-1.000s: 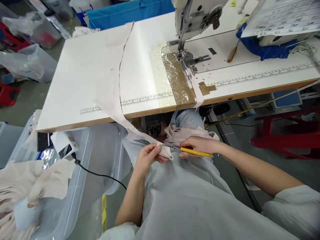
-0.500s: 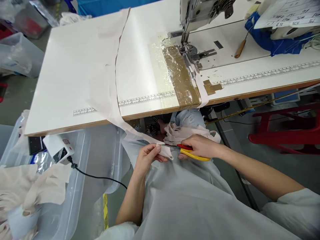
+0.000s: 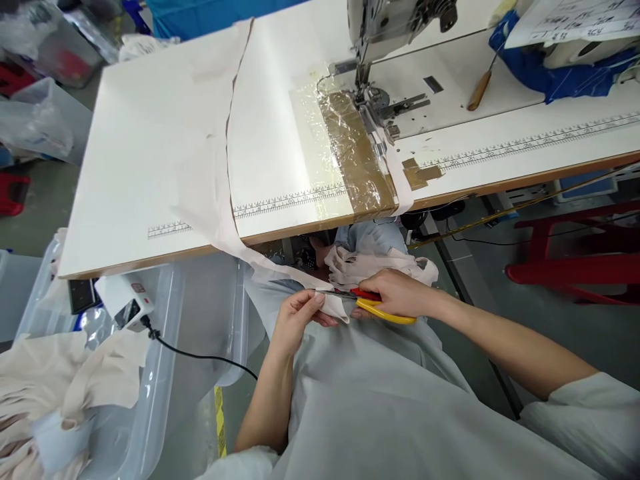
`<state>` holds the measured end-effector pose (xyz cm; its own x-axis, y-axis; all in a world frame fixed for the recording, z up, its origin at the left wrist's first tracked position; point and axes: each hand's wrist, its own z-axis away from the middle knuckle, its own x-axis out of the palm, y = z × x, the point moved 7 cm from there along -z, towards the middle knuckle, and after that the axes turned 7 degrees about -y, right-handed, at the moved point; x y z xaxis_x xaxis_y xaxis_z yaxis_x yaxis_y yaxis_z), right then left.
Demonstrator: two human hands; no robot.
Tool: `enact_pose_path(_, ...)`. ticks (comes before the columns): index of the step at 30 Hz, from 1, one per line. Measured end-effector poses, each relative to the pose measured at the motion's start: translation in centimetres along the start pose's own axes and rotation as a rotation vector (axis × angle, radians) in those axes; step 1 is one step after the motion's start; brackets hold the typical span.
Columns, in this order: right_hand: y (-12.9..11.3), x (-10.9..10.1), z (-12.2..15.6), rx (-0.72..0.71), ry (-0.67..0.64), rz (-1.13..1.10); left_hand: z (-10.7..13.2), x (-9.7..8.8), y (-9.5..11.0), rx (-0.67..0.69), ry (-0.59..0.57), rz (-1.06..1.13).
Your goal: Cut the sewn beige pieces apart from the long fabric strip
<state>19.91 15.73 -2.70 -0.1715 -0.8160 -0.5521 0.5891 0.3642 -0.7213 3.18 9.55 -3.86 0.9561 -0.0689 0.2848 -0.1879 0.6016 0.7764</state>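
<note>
My left hand [image 3: 300,319] pinches the end of a pale pink fabric strip [image 3: 220,200] in my lap; the strip runs up over the white sewing table [image 3: 150,153]. My right hand [image 3: 397,293] grips small thread snips [image 3: 375,305] with red and yellow handles, their blades at the fabric end just right of my left fingers. A bunch of the same pale fabric [image 3: 370,260] lies on my lap under the right hand.
A sewing machine [image 3: 385,40] stands at the table's back right, with a taped brown patch [image 3: 357,157] before its needle. A wooden-handled tool [image 3: 479,90] and blue cloth [image 3: 540,70] lie right. Clear plastic bins [image 3: 165,347] with fabric pieces sit at my left. A red stool [image 3: 575,260] stands right.
The snips' handles have spread slightly, showing more red. Both hands stay at the fabric end in my lap; the view has shifted a little.
</note>
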Motion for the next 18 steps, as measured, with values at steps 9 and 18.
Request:
enact_pose_path(9,-1.0,-1.0,-0.2,-0.075,0.154,-0.229,-0.4,1.9,-0.1,-0.016,-0.060,-0.059)
enact_pose_path(18,-1.0,-2.4,2.2,-0.113,0.408,-0.409,1.3,-2.8,14.4,0.509,0.380,-0.811)
